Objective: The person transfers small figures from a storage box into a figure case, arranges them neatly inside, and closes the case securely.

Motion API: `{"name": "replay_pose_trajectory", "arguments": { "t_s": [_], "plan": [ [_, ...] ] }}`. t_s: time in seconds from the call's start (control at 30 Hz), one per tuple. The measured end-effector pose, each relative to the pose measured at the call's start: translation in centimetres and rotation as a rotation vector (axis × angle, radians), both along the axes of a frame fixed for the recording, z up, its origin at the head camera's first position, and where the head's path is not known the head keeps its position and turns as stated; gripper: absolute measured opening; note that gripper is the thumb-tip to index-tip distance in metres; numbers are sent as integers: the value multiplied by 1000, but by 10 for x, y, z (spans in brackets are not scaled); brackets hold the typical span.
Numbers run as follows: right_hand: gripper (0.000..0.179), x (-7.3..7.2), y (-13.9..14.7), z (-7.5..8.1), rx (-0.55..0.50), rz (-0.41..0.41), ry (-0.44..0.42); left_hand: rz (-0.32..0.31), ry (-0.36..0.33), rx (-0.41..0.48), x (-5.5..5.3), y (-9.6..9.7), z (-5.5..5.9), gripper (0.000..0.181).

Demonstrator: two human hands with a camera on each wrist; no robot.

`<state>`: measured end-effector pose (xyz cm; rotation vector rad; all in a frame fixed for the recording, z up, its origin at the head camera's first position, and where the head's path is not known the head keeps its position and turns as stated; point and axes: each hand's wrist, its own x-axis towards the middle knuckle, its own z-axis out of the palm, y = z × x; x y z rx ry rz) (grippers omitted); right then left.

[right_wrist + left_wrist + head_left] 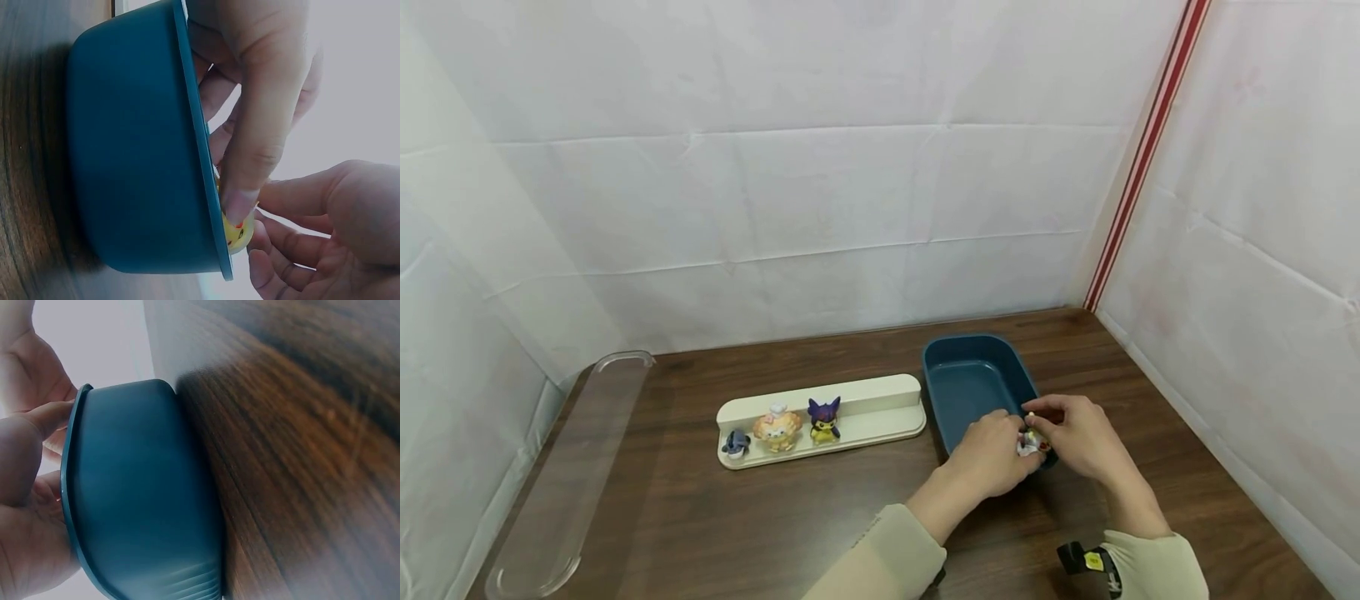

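At the near right corner of the dark blue bin (pixel 973 379), both hands meet over a small white, yellow and red figurine (pixel 1028 446). The left hand (pixel 991 454) has it between thumb and fingers. From the other side, the right hand (pixel 1081 437) pinches it, its thumb (pixel 240 203) on a yellow part (pixel 244 237) at the bin's rim. Fingers hide most of the figurine. In the left wrist view, the bin's outer wall (pixel 144 487) blocks the inside.
Left of the bin lies a cream display tray (pixel 880 417). On it stand a blue-grey figurine (pixel 736 444), an orange fluffy figurine (pixel 777 429) and a purple-eared yellow figurine (pixel 824 420). A clear plastic cover (pixel 572 467) lies along the table's left side. White sheeting (pixel 820 200) encloses the table.
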<state>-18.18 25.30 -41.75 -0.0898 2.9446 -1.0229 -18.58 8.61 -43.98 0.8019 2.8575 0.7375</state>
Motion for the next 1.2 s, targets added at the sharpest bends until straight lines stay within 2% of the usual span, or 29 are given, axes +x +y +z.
{"name": "replay_pose_trajectory", "arguments": {
  "t_s": [0.27, 0.5, 0.67, 0.93, 1.2],
  "plan": [
    [26, -2, -5, 3, -18, 16, 32, 27, 19, 49, -2, -4, -1, 38],
    [28, -3, -1, 6, -67, 42, 11, 63, -38, 155, -5, -13, -1, 42],
    [30, -3, 3, 4, -82, 46, 5, 75, -28, 179, -7, -20, -1, 45],
    [39, -3, 2, -1, -89, 4, 21, 96, -24, 216, -8, -26, -1, 47],
    [34, -5, -3, -3, -163, 22, 0, 89, -1, 275, -7, -31, 2, 45]
  ]
}}
